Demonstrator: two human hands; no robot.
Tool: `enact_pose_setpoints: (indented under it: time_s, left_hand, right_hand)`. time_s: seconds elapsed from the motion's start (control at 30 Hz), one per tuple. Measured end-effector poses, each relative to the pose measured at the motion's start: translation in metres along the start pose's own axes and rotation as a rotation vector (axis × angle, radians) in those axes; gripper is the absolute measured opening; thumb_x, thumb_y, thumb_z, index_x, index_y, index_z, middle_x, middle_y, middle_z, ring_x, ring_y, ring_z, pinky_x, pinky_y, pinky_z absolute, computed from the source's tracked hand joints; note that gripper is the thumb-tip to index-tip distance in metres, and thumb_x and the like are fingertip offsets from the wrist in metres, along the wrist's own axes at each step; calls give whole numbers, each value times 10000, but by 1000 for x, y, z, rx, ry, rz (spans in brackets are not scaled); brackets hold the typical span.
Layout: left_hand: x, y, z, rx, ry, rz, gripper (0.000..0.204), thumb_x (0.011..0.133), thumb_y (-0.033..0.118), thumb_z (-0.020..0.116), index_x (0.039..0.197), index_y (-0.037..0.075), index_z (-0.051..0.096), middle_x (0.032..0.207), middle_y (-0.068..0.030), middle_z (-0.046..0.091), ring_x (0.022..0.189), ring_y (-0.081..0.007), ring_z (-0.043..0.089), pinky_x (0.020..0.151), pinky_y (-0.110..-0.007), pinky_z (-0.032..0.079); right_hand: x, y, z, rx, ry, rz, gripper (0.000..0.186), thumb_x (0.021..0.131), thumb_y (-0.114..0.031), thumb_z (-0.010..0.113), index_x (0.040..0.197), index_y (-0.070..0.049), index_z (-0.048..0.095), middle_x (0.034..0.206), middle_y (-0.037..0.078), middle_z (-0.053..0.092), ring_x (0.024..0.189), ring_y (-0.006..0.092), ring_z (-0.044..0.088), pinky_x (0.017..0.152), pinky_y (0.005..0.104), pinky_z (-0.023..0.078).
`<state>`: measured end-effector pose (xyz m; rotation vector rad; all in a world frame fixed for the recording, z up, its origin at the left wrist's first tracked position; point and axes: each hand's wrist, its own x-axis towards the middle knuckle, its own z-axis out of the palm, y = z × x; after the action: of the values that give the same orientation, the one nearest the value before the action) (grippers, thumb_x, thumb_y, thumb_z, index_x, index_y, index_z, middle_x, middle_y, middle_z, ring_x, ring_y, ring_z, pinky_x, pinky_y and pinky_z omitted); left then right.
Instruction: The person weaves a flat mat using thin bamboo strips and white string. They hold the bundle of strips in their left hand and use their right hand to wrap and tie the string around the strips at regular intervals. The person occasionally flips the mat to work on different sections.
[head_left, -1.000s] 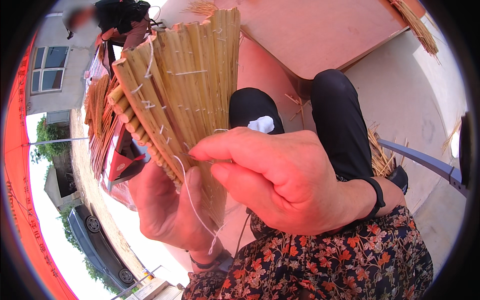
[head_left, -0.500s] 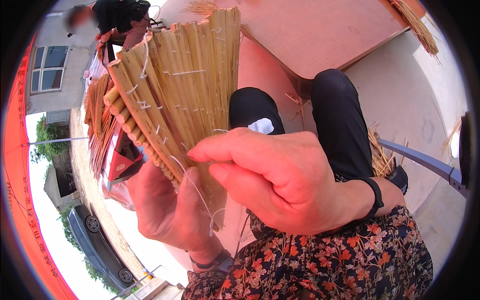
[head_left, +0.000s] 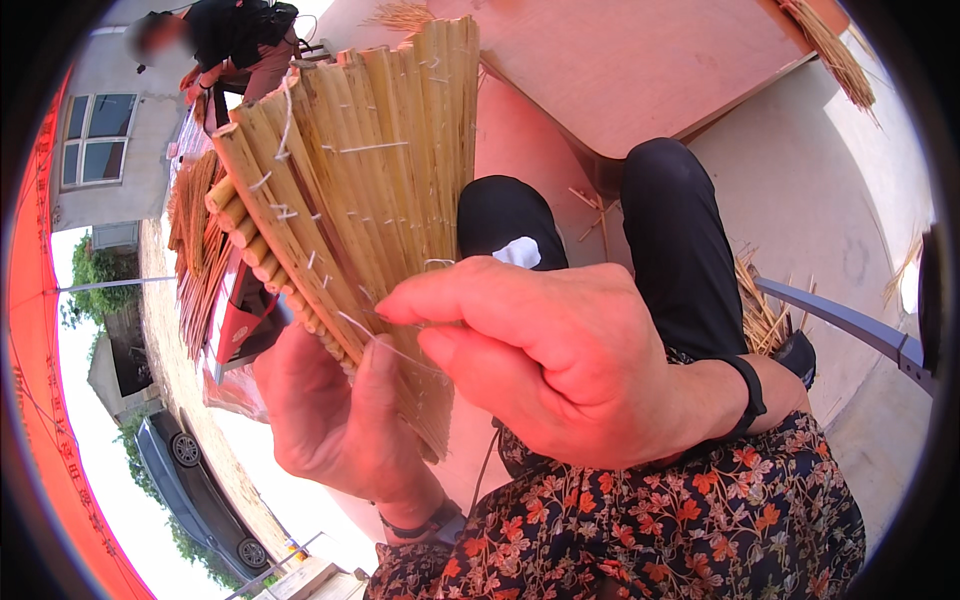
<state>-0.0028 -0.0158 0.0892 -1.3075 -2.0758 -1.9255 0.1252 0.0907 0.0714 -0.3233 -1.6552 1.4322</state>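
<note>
A fan-shaped panel of straw-coloured reed stalks stands tilted in front of me, stitched across with short white threads. Its narrow end rests in my left hand, whose thumb presses the front face while the fingers curl behind. Round cut ends of more stalks show along the left edge. From the panel by my left thumb, a white thread runs to my right hand. That hand is closed, its index fingertip and thumb close to the stalks; a needle, if any, is hidden.
Beyond my knees stands a low pinkish table with a straw bundle at its corner. Reddish stalks are piled at the left. Another person bends at work at the far left. Loose straw lies right of my leg.
The thread's slack loop below my hands has been drawn up into a straighter line toward my right hand. Both hands stay nearly in place. The other person's hands have shifted slightly.
</note>
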Motion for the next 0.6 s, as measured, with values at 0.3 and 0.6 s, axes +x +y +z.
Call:
enact_pose_setpoints:
  time_s: [0.3,0.6]
  left_hand:
    - [-2,0,3,-8,12,-6,522,811,-168,659,1319,-85,568,1255,-225,665,1099,-284,685,944,-407,576]
    - [-16,9,15,55,57,-42,444,795,-170,708,1231,-141,624,1145,-152,629,1034,-260,674,940,-378,549]
  right_hand:
    - [-2,1,1,18,17,8,209,933,13,652,1139,8,693,869,101,710,650,161,662,590,259,506]
    - [-10,-1,-7,-41,7,6,213,920,21,662,1130,8,692,856,107,705,650,188,676,591,256,509]
